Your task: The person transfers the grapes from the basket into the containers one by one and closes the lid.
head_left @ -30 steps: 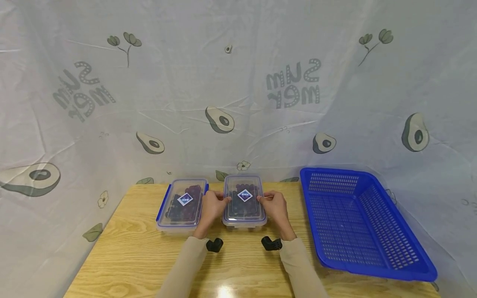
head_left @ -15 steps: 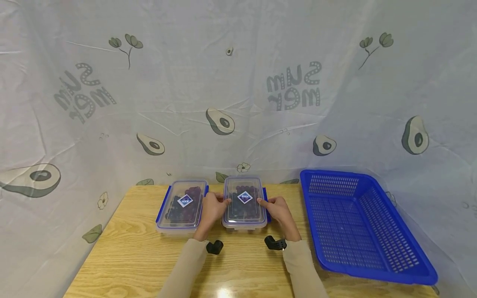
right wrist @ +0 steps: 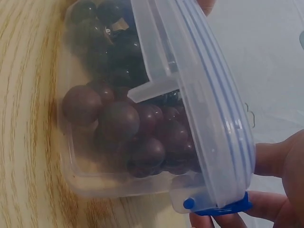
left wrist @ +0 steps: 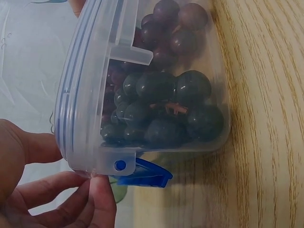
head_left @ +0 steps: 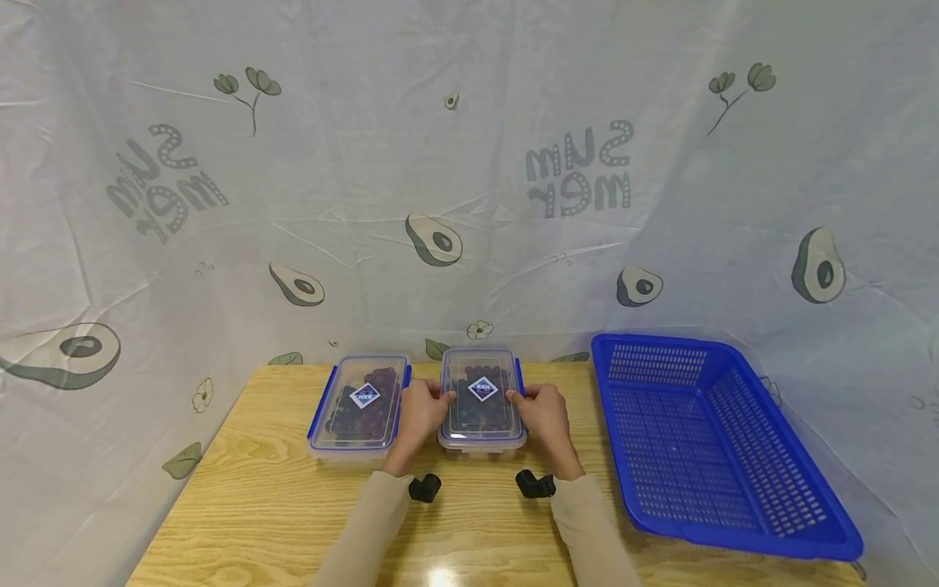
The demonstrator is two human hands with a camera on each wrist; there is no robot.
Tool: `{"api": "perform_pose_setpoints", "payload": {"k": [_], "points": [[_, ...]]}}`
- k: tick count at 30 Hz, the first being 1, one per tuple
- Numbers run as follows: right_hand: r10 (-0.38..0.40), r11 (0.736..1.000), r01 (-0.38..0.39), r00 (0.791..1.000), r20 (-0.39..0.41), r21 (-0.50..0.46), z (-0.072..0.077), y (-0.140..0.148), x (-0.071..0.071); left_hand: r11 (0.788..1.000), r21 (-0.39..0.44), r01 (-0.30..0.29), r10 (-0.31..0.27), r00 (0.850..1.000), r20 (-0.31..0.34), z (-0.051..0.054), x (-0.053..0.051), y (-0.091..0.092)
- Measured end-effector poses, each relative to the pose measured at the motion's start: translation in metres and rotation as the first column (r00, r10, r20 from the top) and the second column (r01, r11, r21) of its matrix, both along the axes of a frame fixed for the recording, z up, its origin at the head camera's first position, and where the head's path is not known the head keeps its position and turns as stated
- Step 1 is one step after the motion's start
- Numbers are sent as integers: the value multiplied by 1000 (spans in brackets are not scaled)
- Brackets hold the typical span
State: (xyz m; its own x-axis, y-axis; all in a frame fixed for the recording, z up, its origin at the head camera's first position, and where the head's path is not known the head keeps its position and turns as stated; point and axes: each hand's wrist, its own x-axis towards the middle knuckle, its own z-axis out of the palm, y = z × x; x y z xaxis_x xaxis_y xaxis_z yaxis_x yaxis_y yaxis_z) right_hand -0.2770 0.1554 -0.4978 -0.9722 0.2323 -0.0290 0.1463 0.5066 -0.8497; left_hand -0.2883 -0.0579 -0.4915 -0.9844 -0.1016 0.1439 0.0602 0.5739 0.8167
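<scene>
A clear plastic food container (head_left: 482, 427) with a blue-lined lid and a diamond label sits between my hands in the head view. Dark purple and greenish-black grapes (left wrist: 156, 86) fill it. My left hand (head_left: 421, 412) has its thumb on the lid's left edge and its fingers under the rim; beside them a blue latch (left wrist: 145, 176) hangs outward, unfastened. On the opposite side, my right hand (head_left: 544, 414) pinches the edge, thumb on the lid and fingers at the other blue latch (right wrist: 223, 207), which lies up against the rim. Whether it is fastened I cannot tell.
Left of my left hand lies a similar lidded container (head_left: 337, 447) of grapes, its blue side latches against the lid. A large blue plastic basket (head_left: 623, 456) stands at the right on the wooden table (head_left: 242, 489). A patterned curtain (head_left: 499, 285) hangs behind.
The right hand moved outward and the right latch showed, swung out; now the hand is back in and the latch is folded against the rim. The left hand has stayed in place.
</scene>
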Motion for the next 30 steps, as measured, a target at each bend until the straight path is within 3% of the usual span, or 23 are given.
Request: {"api": "perform_pose_setpoints", "payload": {"k": [4, 30], "points": [[-2, 997, 1, 1000, 4, 75, 1, -1, 0, 1000, 3, 5, -5, 1000, 5, -1, 0, 0], [-2, 987, 4, 1000, -13, 161, 3, -4, 1, 1000, 10, -15, 15, 1000, 20, -2, 3, 4]]}}
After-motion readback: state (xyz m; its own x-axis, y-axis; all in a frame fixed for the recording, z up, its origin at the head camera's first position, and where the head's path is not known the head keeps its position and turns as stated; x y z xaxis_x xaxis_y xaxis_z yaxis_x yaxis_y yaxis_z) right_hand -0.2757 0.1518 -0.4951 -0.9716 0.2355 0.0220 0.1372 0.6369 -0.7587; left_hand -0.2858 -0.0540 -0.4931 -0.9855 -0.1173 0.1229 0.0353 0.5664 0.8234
